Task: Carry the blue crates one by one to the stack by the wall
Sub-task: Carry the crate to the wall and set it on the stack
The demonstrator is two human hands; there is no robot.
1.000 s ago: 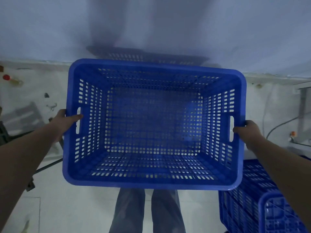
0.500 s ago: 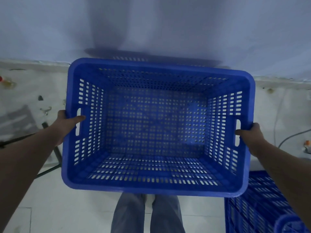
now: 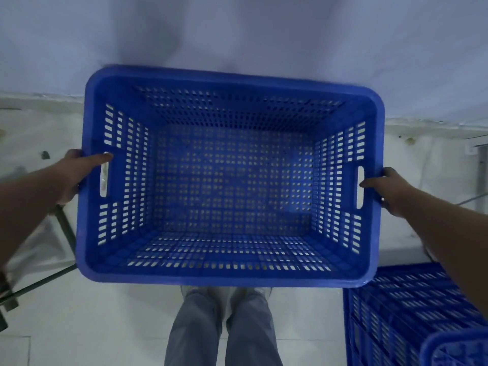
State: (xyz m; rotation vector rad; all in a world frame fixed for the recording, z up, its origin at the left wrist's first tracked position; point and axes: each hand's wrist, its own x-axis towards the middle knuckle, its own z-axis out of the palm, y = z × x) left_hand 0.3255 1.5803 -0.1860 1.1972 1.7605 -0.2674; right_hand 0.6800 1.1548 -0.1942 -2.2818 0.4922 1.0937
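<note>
A large blue perforated plastic crate, rectangular and open-topped, fills the middle of the head view, held level between the two hands above a pale tiled floor. Its far long rim sits against the line of the grey-blue wall in the picture, though whether it touches the wall cannot be told. The crate is empty; light spots show through its slotted bottom and sides.

The left hand is closed on the left short end of the crate, thumb laid over the rim just above the handle slot, the other fingers hidden outside the wall. The right hand is closed on the right short end in the same way, thumb tip at the rim beside the handle slot, fingers wrapped out of sight. The crate therefore spans the whole gap between the two hands, each arm reaching in from a near corner.

Below the crate's near rim the person's grey trouser legs stand on the floor. At the near right, more blue slotted crates are partly in view. At the near left a dark metal frame crosses the floor.
</note>
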